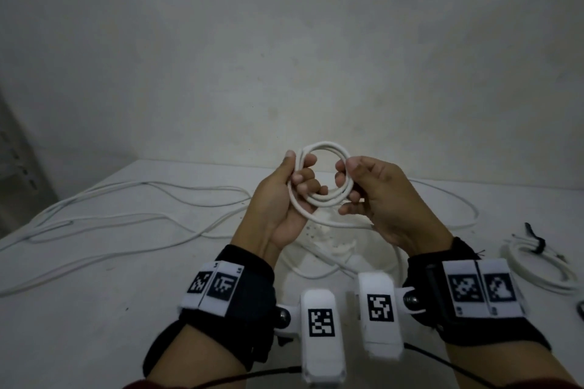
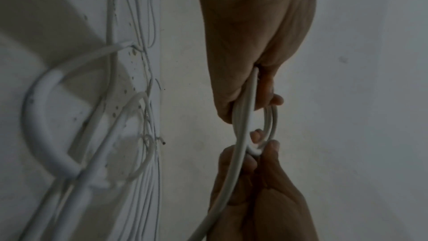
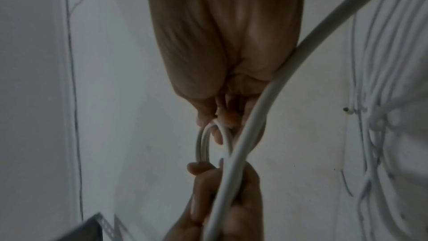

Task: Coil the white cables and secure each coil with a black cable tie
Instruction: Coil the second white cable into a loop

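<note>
A white cable coil (image 1: 327, 148) of a few loops is held upright above the table between both hands. My left hand (image 1: 298, 172) grips its left side, thumb outside and fingers curled through the ring. My right hand (image 1: 346, 178) pinches the right side. The cable's loose tail (image 1: 396, 257) drops under the right palm to the table. In the left wrist view my left hand (image 2: 261, 96) clasps the coil (image 2: 273, 122). In the right wrist view my right hand (image 3: 222, 122) pinches the coil (image 3: 202, 144), and the tail (image 3: 254, 125) crosses in front. A black cable tie (image 1: 537, 245) binds a finished coil (image 1: 534, 268).
Several loose white cables (image 1: 126, 218) sprawl over the left and middle of the white table (image 1: 94, 325). The finished coil lies at the table's right edge. A grey wall (image 1: 284, 41) rises right behind the table. A dark slotted frame (image 1: 15, 167) stands at the far left.
</note>
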